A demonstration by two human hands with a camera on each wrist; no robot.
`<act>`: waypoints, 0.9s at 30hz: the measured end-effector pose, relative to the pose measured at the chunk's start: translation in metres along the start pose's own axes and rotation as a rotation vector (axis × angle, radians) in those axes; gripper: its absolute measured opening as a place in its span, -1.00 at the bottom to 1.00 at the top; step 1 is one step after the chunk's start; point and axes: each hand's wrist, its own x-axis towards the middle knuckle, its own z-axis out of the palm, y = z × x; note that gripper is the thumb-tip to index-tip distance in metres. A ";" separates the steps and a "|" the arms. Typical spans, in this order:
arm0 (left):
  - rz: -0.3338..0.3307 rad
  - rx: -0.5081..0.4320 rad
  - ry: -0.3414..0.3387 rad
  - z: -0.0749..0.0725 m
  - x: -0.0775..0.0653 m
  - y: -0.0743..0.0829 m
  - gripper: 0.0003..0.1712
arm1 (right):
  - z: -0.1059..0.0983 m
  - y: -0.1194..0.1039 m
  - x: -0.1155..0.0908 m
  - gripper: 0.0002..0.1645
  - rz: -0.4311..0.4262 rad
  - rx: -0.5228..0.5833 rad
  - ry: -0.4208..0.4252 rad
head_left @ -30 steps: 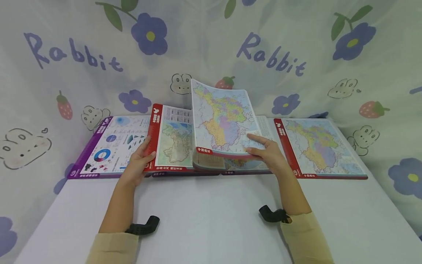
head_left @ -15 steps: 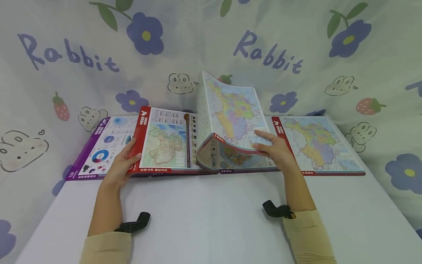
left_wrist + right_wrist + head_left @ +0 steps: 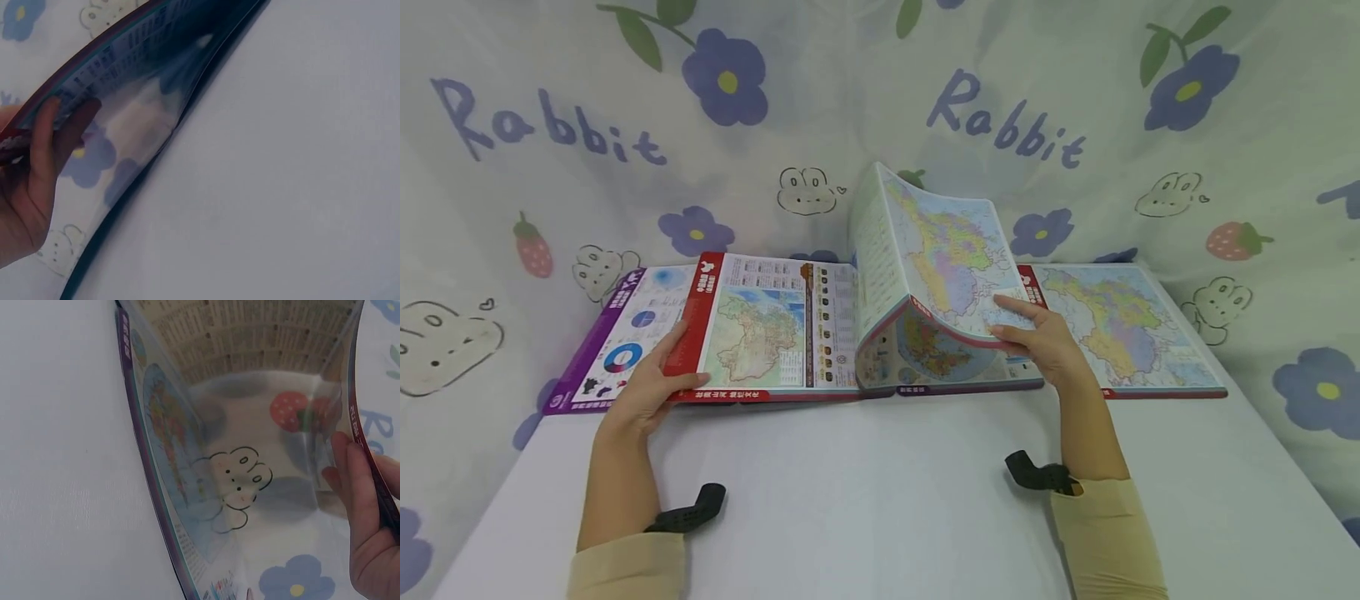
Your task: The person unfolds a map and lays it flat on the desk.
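A glossy red-edged map sheet (image 3: pixel 760 333) spans the middle of the table, bent so that its right part, a raised panel (image 3: pixel 940 250) with a coloured map, stands up and curves over. My left hand (image 3: pixel 643 392) grips its left edge, thumb on top; in the left wrist view this hand (image 3: pixel 31 194) has fingers behind the lifted edge. The right hand (image 3: pixel 1045 346) pinches the raised panel's lower right edge, and in the right wrist view the hand (image 3: pixel 365 519) holds that edge. Beneath lies a purple-edged world map (image 3: pixel 947 350), partly covered.
At the left, a purple-edged sheet (image 3: pixel 617 358) with charts is partly under the red-edged one. Another red-edged map (image 3: pixel 1105 333) lies flat at the right. A patterned cloth (image 3: pixel 880 100) hangs behind the white table (image 3: pixel 850 492).
My left hand has moved left, drawing the red-edged map's left part over the purple-edged sheet. The right hand and raised panel have shifted right, and more of the world map underneath shows.
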 end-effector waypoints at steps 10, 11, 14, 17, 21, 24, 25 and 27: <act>-0.028 -0.141 0.097 -0.018 -0.008 0.001 0.03 | -0.011 0.004 -0.003 -0.24 0.044 0.061 0.004; -0.024 -0.176 0.113 -0.019 -0.010 0.001 0.01 | -0.013 0.005 -0.003 -0.24 0.042 0.068 -0.001; -0.012 -0.269 0.172 -0.024 -0.014 0.002 -0.07 | -0.016 0.007 -0.001 -0.25 0.043 0.095 -0.013; -0.007 -0.310 0.231 -0.029 -0.018 0.001 -0.13 | -0.018 0.011 0.001 -0.24 0.049 0.119 -0.021; 0.015 -0.312 0.274 -0.033 -0.019 -0.001 -0.15 | -0.020 0.015 0.003 -0.23 0.052 0.133 -0.027; 0.004 -0.257 0.299 -0.035 -0.017 -0.003 -0.13 | -0.020 0.019 0.006 -0.22 0.058 0.136 -0.023; -0.007 -0.233 0.311 -0.037 -0.017 -0.004 -0.13 | -0.020 0.021 0.007 -0.22 0.059 0.135 -0.022; -0.040 -0.191 0.341 -0.039 -0.015 -0.005 -0.13 | -0.021 0.024 0.009 -0.22 0.059 0.132 -0.021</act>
